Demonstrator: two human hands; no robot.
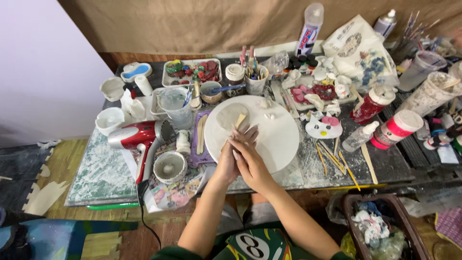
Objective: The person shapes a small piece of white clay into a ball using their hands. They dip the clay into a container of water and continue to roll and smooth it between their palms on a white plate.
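My two hands are pressed together over the near left part of a round white board (279, 132). My left hand (230, 161) lies under and left of my right hand (250, 161). Between the fingertips a small wooden tool (239, 120) sticks out toward a flat grey clay disc (228, 115) on the board. Which hand grips the tool is hard to tell; both seem closed around it. Small white clay bits (267, 109) lie at the board's far edge.
A red hair dryer (139, 137) lies left, beside a small round dish (169, 166) and a water cup (175, 103). Behind are a brush cup (255, 79), paint trays and jars. Red-and-white paint bottles (397, 127) and loose wooden sticks (337, 161) lie right. A bin (353, 216) stands below right.
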